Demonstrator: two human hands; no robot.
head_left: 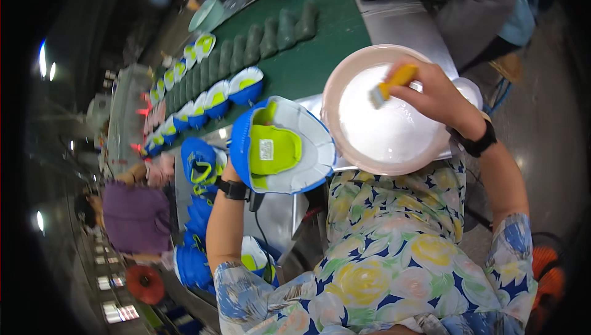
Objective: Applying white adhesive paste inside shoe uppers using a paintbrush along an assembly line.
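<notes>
My right hand [425, 92] grips a brush [394, 84] with a yellow handle and a pale head. It is over a pink basin [332, 98] that holds white liquid [391, 132]; whether the bristles touch the liquid I cannot tell. To the left of the basin, my left hand [231, 174] holds up a blue shoe upper [317, 144], its fingers mostly hidden behind it. The upper's underside faces me, with a white turned-in margin, a lime-green middle and a small white label.
A green conveyor belt [338, 12] carries rows of dark shoe lasts [252, 43] and blue uppers [246, 86]. More blue uppers [196, 266] are piled left of my left forearm. A person in purple [135, 215] is at the left; another in grey trousers [483, 9] is at the upper right.
</notes>
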